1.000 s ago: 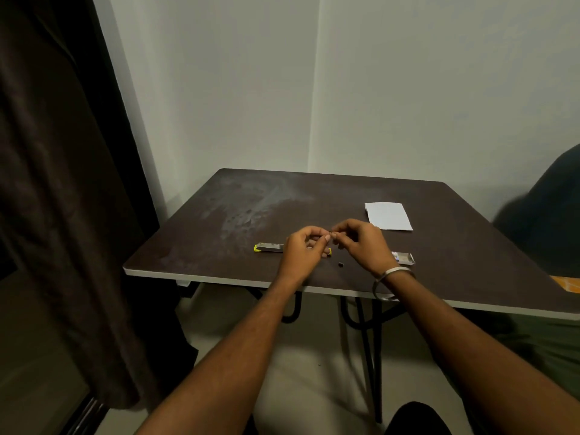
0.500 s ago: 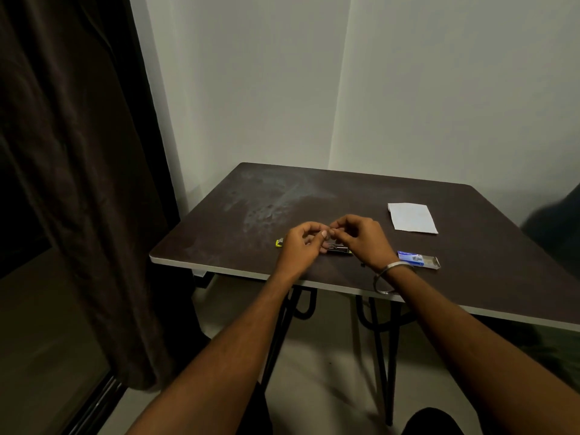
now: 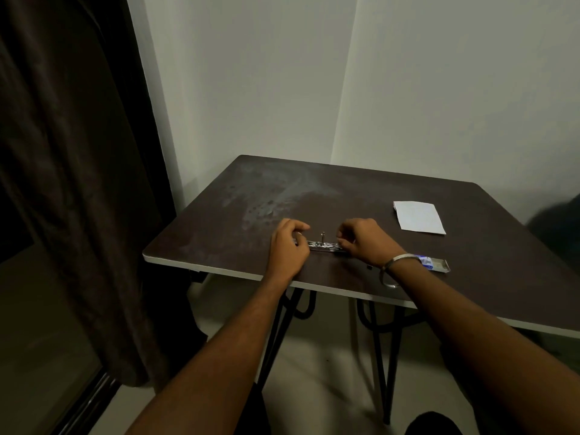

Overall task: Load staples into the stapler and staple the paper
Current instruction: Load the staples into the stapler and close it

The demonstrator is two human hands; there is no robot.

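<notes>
An opened metal stapler (image 3: pixel 324 245) lies flat on the dark table (image 3: pixel 470 265) near its front edge, with a small metal part sticking up from its middle. My left hand (image 3: pixel 287 246) rests on the stapler's left end, fingers curled. My right hand (image 3: pixel 365 240), with a metal bangle on the wrist, is curled over its right end. Whether either hand pinches staples is hidden by the fingers. A white sheet of paper (image 3: pixel 419 217) lies at the right, further back. A small blue staple box (image 3: pixel 434 264) sits behind my right wrist.
White walls meet in a corner behind the table. A dark curtain (image 3: pixel 72 183) hangs at the left. The table stands on black metal legs (image 3: pixel 381 350). A dark shape (image 3: pixel 555 224) sits beyond the table's right edge.
My hands, pinched together above the stapler earlier, have moved apart to its two ends and lowered onto it. The view has shifted left, so the table appears further right.
</notes>
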